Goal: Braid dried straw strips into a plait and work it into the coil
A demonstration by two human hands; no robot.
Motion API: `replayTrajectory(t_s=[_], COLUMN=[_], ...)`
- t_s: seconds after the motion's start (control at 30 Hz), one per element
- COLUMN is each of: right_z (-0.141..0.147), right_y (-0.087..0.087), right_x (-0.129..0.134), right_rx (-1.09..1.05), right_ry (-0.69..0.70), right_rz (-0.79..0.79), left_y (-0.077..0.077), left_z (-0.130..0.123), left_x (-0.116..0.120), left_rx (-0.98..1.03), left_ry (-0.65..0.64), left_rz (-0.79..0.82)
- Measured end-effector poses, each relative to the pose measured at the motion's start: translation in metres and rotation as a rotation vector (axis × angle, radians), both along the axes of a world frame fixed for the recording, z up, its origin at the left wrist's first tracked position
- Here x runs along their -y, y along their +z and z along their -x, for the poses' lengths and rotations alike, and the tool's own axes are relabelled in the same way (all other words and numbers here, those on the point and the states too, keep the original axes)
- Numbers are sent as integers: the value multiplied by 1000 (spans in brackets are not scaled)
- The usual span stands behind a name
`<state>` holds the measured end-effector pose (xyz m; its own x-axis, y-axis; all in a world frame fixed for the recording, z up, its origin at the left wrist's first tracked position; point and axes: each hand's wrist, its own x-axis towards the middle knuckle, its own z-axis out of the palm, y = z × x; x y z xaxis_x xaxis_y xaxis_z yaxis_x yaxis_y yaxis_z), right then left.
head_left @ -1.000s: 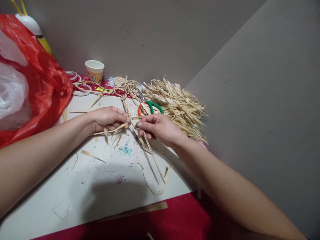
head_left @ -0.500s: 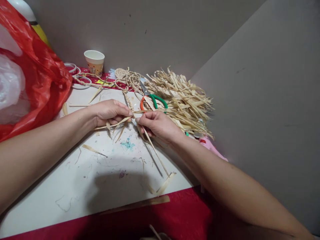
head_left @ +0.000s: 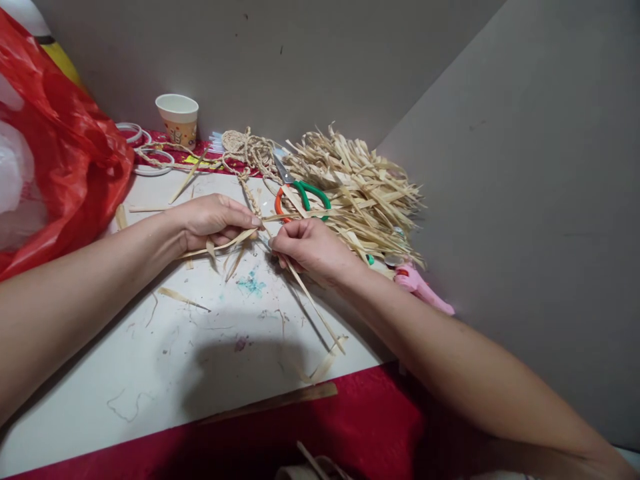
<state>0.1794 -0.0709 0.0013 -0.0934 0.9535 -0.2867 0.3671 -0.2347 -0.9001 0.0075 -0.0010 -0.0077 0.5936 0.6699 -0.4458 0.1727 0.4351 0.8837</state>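
Observation:
My left hand pinches the end of a braided straw cord, and loose strips hang below its fingers. Just to the right, my right hand grips a long straw strip that slants down toward the front edge of the white board. Another strip stretches right from the left fingertips, above my right hand. Scissors with green and orange handles lie behind my right hand, against a heap of dry straw strips.
A red plastic bag stands at the left. A paper cup, white rings and coiled braid are along the back. A pink tool lies at the right, near the grey wall.
My right hand has moved slightly down and away from my left fingertips, opening a small gap with a strip across it. The whole view has shifted a little.

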Motion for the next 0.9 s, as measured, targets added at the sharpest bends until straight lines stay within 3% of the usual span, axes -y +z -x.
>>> replayTrajectory(t_s=[0.37, 0.6, 0.73, 0.9], right_z=[-3, -3, -5, -10], right_y=[-8, -8, -6, 7], right_x=[-1, 1, 2, -6], right_rx=[-107, -118, -52, 62], right_ry=[-29, -43, 28, -75], right_rz=[-138, -144, -123, -302], left_y=[0, 3, 3, 3], left_z=[-2, -2, -3, -4], left_x=[1, 2, 4, 6], left_rx=[29, 28, -2, -12], left_ry=[28, 43, 68, 78], left_rz=[16, 15, -7, -9])
